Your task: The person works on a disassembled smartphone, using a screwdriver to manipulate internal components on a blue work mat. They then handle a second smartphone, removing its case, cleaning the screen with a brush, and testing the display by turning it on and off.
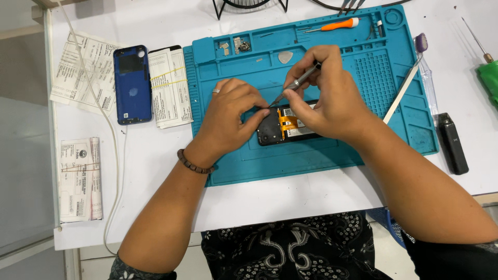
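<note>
Left hand [231, 114]: fingers curled onto the top edge of an opened phone [282, 127], steadying it.
Right hand [324, 96]: pinching a slim metal screwdriver [296, 83], tip angled down at the phone's upper edge.
Opened phone: back removed, orange flex strip showing, lying on the middle of a teal repair mat [311, 150].
Mat trays: orange-handled screwdriver [334, 25], grey pick [285, 57].
Left of mat: blue back cover [132, 85], banded paper slips [170, 87].
Surface: white table [290, 197].
</note>
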